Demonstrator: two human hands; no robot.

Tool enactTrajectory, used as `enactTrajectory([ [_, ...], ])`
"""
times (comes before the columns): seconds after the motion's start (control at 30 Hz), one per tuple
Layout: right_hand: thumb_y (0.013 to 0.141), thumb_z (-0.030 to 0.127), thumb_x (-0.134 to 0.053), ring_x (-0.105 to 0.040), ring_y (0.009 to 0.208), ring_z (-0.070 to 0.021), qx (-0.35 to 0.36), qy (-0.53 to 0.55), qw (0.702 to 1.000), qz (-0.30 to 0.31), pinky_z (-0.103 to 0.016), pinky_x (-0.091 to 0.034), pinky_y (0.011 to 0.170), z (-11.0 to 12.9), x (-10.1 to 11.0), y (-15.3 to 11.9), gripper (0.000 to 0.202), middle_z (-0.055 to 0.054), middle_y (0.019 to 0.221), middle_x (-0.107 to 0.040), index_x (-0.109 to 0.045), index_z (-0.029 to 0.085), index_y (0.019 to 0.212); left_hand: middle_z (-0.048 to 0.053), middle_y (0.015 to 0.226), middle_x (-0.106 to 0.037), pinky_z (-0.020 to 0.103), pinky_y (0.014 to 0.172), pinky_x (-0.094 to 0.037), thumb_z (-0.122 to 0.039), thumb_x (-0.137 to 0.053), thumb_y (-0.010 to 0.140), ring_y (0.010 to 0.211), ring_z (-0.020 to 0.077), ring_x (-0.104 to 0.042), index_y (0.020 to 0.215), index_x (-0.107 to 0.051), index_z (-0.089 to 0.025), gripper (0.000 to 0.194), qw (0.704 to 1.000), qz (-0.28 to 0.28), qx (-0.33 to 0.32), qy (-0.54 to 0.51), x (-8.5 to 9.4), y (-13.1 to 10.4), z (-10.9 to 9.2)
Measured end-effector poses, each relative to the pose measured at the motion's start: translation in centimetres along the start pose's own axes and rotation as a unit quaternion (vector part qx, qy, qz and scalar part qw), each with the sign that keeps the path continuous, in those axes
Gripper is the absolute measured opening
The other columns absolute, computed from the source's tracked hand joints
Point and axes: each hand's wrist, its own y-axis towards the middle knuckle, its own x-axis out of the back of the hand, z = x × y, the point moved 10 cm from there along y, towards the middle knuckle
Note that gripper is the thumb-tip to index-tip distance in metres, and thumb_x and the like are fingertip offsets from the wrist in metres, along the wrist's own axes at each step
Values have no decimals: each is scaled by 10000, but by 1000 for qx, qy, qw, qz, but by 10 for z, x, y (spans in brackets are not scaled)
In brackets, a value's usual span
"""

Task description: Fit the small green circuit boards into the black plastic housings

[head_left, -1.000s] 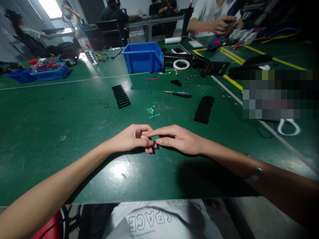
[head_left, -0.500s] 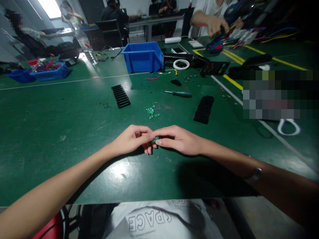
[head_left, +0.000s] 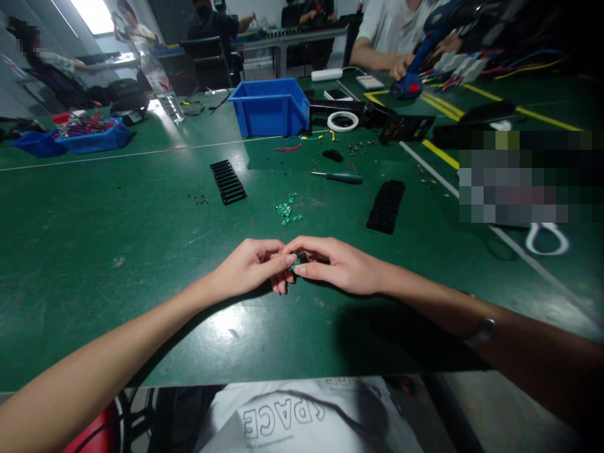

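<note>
Both hands meet over the front middle of the green table. My left hand (head_left: pixel 255 267) is closed, its thumb pressed on a small green circuit board (head_left: pixel 294 264). My right hand (head_left: pixel 337 264) pinches the same board from the other side with thumb and forefinger. A dark bit shows beside the board, but the fingers hide most of both. Just beyond the hands lies a loose pile of small green circuit boards (head_left: pixel 284 210). Left of it sits a black slotted plastic frame (head_left: pixel 228 182); to the right lies a black ridged strip (head_left: pixel 385 206).
A green-handled screwdriver (head_left: pixel 346 178) lies behind the boards, with a blue bin (head_left: pixel 271 110) farther back. A water bottle (head_left: pixel 163 88) and a blue tray of wires (head_left: pixel 97 135) stand at the left. Across the table, a co-worker's hand (head_left: pixel 401 66) touches a blue power drill (head_left: pixel 408 85).
My fingers have shifted slightly around the board, and more of it and the dark bit beside it shows. The co-worker's hand has moved lower on the drill.
</note>
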Motion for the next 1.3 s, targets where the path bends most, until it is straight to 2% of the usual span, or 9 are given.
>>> enactTrajectory([
  [0.1, 1006, 170, -507, -687, 994, -177, -5, 77, 997, 16, -326, -504, 898, -3, -5, -1, 233, -69, 1038, -728, -519, 160, 1238, 74, 784, -721, 225, 620, -588, -450, -568, 981, 631, 127, -707, 962, -632, -97, 359, 1000, 9, -4, 23, -1, -1, -1],
  [0.3, 991, 184, -537, -686, 1032, -194, -24, 79, 997, 2, -354, -502, 928, -9, -3, -1, 216, -72, 1054, -710, -512, 172, 1205, 19, 709, -659, 164, 492, -473, -487, -460, 1020, 522, 76, -596, 931, -620, -124, 407, 991, 23, -22, 132, -2, -4, -8],
  [0.43, 983, 177, -543, -690, 1030, -187, -23, 97, 995, 2, -355, -496, 938, -10, -3, -2, 239, -58, 1059, -713, -482, 191, 1214, 6, 722, -648, 166, 532, -443, -450, -404, 1048, 539, 62, -563, 924, -622, -130, 406, 977, 39, -41, 207, -4, -6, -15],
  [0.6, 984, 198, -545, -689, 972, -181, -41, 77, 996, -6, -327, -494, 853, -13, -1, -4, 289, -40, 1022, -723, -434, 210, 1251, -17, 672, -581, 186, 605, -435, -403, -343, 1073, 573, 69, -546, 888, -613, -135, 423, 962, 58, -72, 258, -9, -8, -24],
  [0.8, 976, 207, -556, -635, 858, -155, -57, 38, 997, -21, -270, -439, 717, -15, 2, -4, 501, -35, 1006, -691, -355, 204, 1435, -17, 721, -549, 214, 679, -393, -339, -318, 1083, 649, 83, -511, 848, -558, -145, 388, 935, 54, -112, 331, -14, -10, -36],
  [1.03, 956, 217, -578, -611, 809, -147, -52, 35, 998, -25, -262, -437, 698, -14, 3, -4, 579, -31, 989, -680, -337, 206, 1482, -19, 746, -541, 231, 696, -383, -339, -299, 1086, 667, 94, -505, 878, -523, -157, 357, 933, 54, -103, 342, -15, -10, -31],
  [1.3, 960, 206, -561, -574, 780, -142, -54, 31, 998, -23, -265, -430, 689, -15, 3, -4, 577, -16, 958, -651, -341, 211, 1494, -27, 729, -539, 236, 671, -377, -363, -302, 1085, 639, 93, -499, 867, -495, -166, 352, 938, 36, -100, 331, -12, -10, -28],
])
